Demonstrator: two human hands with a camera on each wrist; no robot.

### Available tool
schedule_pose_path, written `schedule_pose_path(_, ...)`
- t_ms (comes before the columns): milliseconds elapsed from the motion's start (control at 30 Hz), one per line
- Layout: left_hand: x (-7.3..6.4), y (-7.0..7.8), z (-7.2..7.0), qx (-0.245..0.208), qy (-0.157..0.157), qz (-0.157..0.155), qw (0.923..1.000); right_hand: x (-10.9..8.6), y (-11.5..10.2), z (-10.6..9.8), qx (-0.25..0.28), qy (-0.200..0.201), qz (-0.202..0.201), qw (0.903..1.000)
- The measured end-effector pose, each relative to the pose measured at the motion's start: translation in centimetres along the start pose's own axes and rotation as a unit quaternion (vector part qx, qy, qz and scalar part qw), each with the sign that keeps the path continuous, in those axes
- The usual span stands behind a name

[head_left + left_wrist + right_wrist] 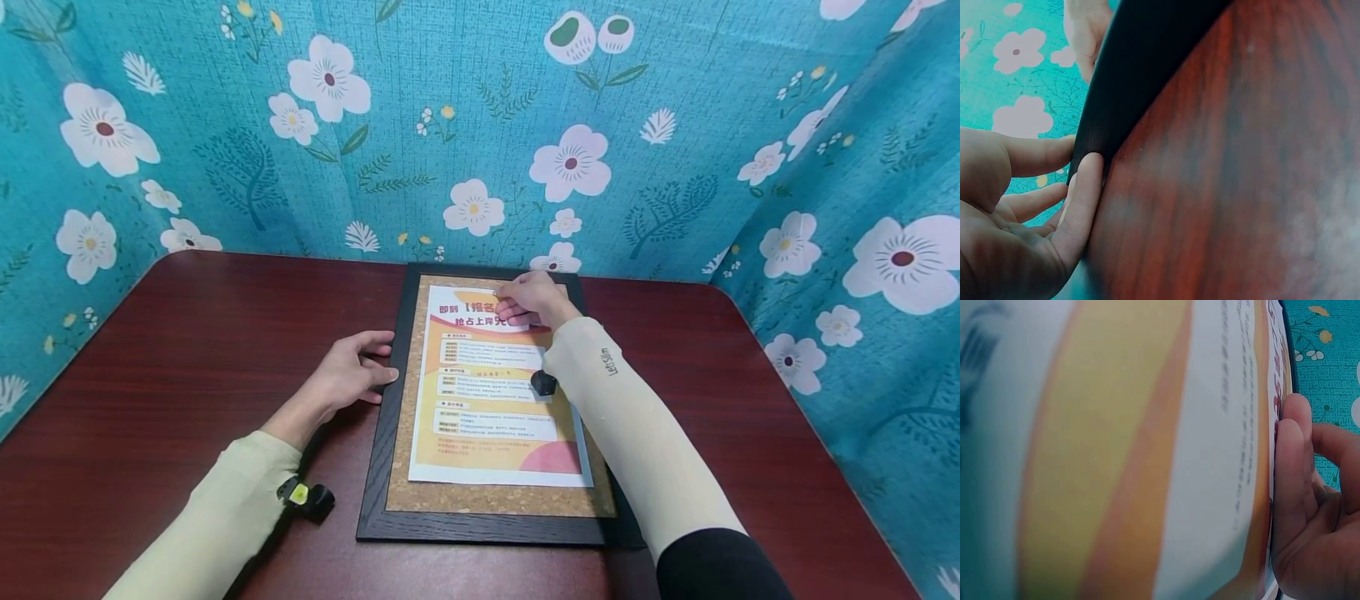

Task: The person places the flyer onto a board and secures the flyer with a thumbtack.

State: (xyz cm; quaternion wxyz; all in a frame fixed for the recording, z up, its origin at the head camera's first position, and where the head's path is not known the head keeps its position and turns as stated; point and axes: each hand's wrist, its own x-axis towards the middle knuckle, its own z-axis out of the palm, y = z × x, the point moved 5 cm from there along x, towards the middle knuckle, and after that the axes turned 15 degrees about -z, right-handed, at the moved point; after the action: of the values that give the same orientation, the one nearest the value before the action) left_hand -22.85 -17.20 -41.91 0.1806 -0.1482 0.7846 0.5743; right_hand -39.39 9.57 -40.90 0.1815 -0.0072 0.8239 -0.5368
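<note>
A printed poster [495, 454] with orange, yellow and pink shapes lies on a cork board [498, 500] with a black frame [480, 528]. My left hand [352, 375] touches the frame's left side with spread fingers; the left wrist view shows its fingertips [1090, 165] against the black edge. At the poster's top, right of centre, is my right hand [531, 298], its fingers bent over the heading. In the right wrist view two fingers [1291, 469] rest along the paper. Whether its fingertips pinch something small is hidden.
The board lies on a dark red-brown wooden table [225, 358], near its back edge. Behind and to the sides hangs a turquoise flowered curtain [465, 108]. A small black camera [318, 502] is strapped to the left wrist, another [543, 383] to the right.
</note>
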Motion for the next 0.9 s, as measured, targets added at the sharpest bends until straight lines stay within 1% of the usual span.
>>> schedule_pose_path(167, 0.04, 0.00, -0.02, 0.001, 0.001, 0.000, 1.0000, 0.08, 0.04, 0.08, 0.003, 0.000, 0.001, 1.0000)
schedule_pose_path(400, 0.05, 0.06, 0.04, 0.001, 0.000, -0.001, 1.0000, 0.02, -0.04, 0.17, -0.011, 0.005, -0.007, 0.9999)
schedule_pose_path(900, -0.05, 0.09, -0.05, -0.004, -0.002, -0.002, 1.0000, -0.27, -0.24, 0.32, -0.018, 0.014, -0.017, 0.9996)
